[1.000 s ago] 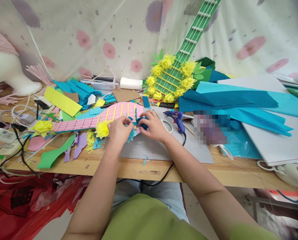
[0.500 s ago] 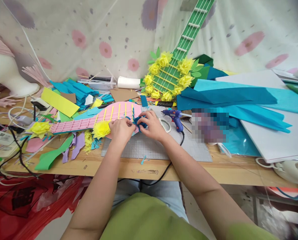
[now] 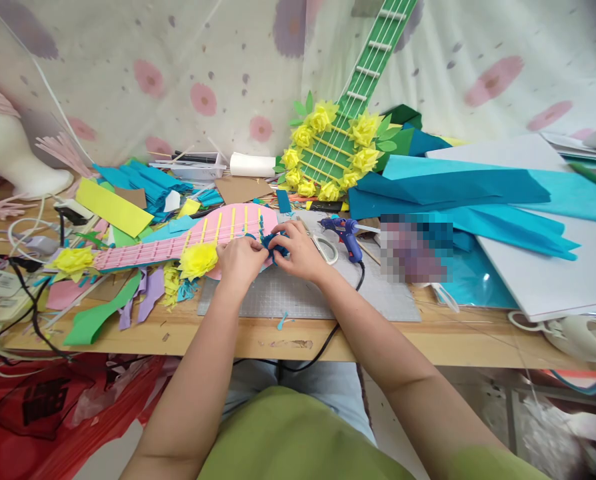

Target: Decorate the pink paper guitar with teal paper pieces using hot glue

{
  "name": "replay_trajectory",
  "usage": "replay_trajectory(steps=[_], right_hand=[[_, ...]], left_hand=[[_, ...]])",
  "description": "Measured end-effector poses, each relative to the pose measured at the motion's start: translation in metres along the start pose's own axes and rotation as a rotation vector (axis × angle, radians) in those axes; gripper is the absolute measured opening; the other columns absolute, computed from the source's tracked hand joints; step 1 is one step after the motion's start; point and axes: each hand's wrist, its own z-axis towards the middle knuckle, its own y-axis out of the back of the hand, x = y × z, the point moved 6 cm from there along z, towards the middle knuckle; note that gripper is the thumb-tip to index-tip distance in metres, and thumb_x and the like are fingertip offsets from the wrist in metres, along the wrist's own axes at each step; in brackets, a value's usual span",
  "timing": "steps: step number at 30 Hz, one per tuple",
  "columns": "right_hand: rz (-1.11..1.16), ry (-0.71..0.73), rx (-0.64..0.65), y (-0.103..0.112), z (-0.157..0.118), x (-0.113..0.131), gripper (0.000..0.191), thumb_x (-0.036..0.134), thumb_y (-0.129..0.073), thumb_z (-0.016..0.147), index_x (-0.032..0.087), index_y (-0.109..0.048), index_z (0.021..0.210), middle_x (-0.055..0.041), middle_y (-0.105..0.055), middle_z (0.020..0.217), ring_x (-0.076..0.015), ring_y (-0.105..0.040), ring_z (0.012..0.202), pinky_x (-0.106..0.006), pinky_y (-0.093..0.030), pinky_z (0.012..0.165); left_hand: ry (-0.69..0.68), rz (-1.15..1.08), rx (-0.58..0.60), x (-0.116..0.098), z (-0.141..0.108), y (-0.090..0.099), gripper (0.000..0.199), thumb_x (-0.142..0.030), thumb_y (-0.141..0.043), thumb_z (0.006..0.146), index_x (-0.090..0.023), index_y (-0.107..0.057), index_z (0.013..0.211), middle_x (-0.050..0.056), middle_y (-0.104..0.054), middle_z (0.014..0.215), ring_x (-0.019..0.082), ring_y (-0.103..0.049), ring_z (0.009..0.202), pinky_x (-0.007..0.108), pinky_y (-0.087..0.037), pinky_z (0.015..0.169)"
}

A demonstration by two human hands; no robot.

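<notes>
A: Crumpled blue paper (image 3: pixel 281 251): where, and what grip?
B: At the pink guitar's (image 3: pixel 209 228) wide end, above the counter (image 3: pixel 258 339). Right hand (image 3: pixel 302 252): fingers curled round it. Left hand (image 3: pixel 241 260): fingertips pinched at its edge.
A: Handling?
B: Probably light, soft, easily torn. Pinch gently where thickest; spare the frills.
</notes>
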Motion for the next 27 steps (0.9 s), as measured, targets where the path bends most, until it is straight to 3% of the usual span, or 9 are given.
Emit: replay_trajectory(steps=[10, 14, 18, 27], right_hand=[[-0.004, 0.012, -0.01, 0.0, -0.001, -0.001, 0.013, 0.017, -0.051, 0.078, 0.021, -0.063, 0.083, -0.0091, -0.055, 0.107, -0.0241, -0.043, 0.106, -0.044, -0.036, 0.094], [-0.004, 0.008, -0.01, 0.001, 0.0, 0.0, 0.013, 0.017, -0.051, 0.078, 0.021, -0.063, 0.082, -0.0082, -0.055, 0.106, -0.0237, -0.043, 0.105, -0.043, -0.036, 0.093], [0.006, 0.009, -0.009, 0.002, 0.0, 0.0, 0.014, 0.017, -0.051, 0.078, 0.021, -0.063, 0.082, -0.0084, -0.054, 0.106, -0.0236, -0.043, 0.104, -0.043, -0.036, 0.093], [0.024, 0.001, -0.004, 0.0, -0.001, -0.002, 0.014, 0.017, -0.051, 0.077, 0.021, -0.064, 0.083, -0.0091, -0.055, 0.106, -0.024, -0.043, 0.105, -0.044, -0.035, 0.094]], left_hand=[[0.016, -0.098, 0.069, 0.006, 0.0, -0.003, 0.011, -0.03, -0.057, 0.071, -0.023, -0.06, 0.078, 0.004, -0.072, 0.086, 0.026, -0.064, 0.092, 0.042, -0.036, 0.089], [-0.027, -0.107, 0.072, 0.006, -0.004, -0.002, 0.028, -0.027, -0.064, 0.066, -0.024, -0.05, 0.091, 0.004, -0.072, 0.089, 0.026, -0.063, 0.097, 0.042, -0.034, 0.091], [-0.108, -0.039, 0.003, 0.0, -0.008, -0.003, 0.032, -0.025, -0.064, 0.068, -0.023, -0.046, 0.094, 0.003, -0.072, 0.088, 0.026, -0.061, 0.104, 0.042, -0.029, 0.094], [-0.119, 0.02, -0.108, -0.002, -0.007, -0.011, 0.03, -0.023, -0.06, 0.069, -0.021, -0.045, 0.096, 0.005, -0.07, 0.092, 0.025, -0.061, 0.101, 0.039, -0.028, 0.09]])
